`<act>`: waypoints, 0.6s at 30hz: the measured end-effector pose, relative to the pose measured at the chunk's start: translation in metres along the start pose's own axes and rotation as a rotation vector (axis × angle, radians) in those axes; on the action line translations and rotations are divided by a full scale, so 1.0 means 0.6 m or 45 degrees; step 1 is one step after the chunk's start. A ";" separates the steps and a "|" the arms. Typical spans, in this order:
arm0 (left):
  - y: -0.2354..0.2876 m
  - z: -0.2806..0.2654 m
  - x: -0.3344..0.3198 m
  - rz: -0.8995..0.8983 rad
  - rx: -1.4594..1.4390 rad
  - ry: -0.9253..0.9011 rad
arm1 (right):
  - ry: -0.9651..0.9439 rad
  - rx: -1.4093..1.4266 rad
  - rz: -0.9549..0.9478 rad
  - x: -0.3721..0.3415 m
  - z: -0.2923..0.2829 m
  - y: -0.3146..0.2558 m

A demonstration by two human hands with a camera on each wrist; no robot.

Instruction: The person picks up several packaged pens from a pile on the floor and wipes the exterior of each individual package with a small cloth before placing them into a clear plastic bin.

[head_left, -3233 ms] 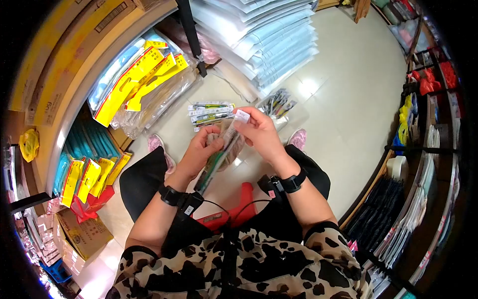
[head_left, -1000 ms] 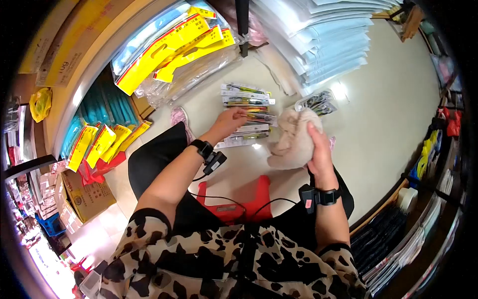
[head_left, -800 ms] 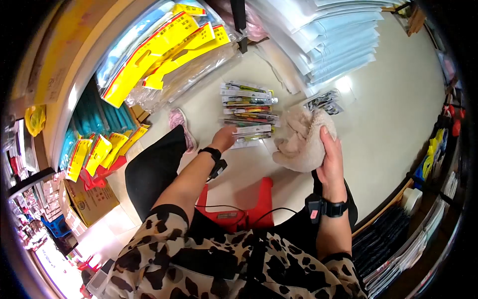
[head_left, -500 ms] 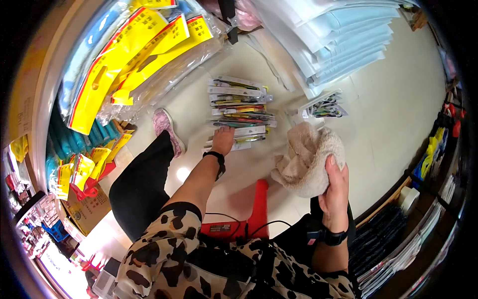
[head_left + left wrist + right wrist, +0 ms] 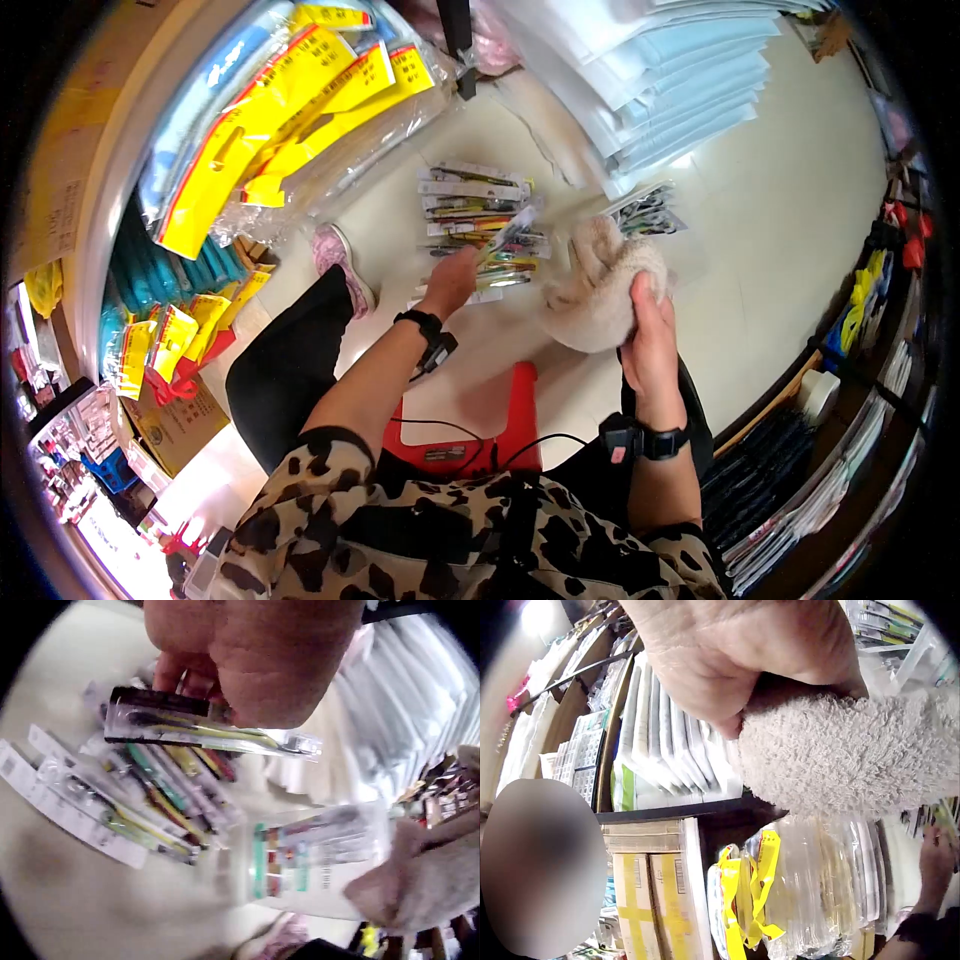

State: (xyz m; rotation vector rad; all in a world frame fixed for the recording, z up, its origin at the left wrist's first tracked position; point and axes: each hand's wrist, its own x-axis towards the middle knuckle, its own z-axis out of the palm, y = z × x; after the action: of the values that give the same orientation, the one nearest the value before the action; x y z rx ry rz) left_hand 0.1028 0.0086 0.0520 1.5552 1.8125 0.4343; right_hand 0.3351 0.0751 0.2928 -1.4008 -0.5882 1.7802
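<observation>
My left hand (image 5: 452, 282) pinches a packaged toothbrush (image 5: 202, 729), its yellow-and-dark handle showing through a clear case. In the left wrist view the pack lies across under the fingers, close over a spread of packaged toothbrushes (image 5: 165, 784) on the floor. The same rows of packs (image 5: 475, 188) appear in the head view just beyond the hand. My right hand (image 5: 652, 335) grips a crumpled beige terry cloth (image 5: 590, 305), thumb on its near side. The right wrist view shows the fluffy cloth (image 5: 847, 754) bunched under the palm, most fingers hidden.
A clear plastic box (image 5: 319, 859) with more packs stands beyond the cloth. Yellow-topped bags (image 5: 250, 130) lean at left, and pale blue packs (image 5: 680, 100) are stacked at the back. A red stool (image 5: 525, 410) sits between the legs; shelves (image 5: 800, 450) line the right.
My left hand reached down to the nearer rows and has lifted a packaged toothbrush up and right. The right hand has gone from the toothbrush pack to holding the cloth out at right.
</observation>
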 end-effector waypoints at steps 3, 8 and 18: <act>0.150 -0.110 -0.008 -0.214 -0.730 -0.042 | -0.044 0.056 -0.014 0.007 -0.001 0.008; 0.308 -0.194 -0.066 0.011 -0.810 -0.080 | -0.139 0.014 0.051 0.010 0.008 0.034; 0.377 -0.268 -0.188 0.116 -0.675 -0.126 | -0.285 0.280 -0.402 -0.051 0.064 -0.028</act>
State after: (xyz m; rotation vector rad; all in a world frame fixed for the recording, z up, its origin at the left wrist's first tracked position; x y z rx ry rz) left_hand 0.1591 -0.0190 0.3448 1.2610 1.4038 0.7929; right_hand 0.3059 0.0645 0.3343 -0.9122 -0.6676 1.6951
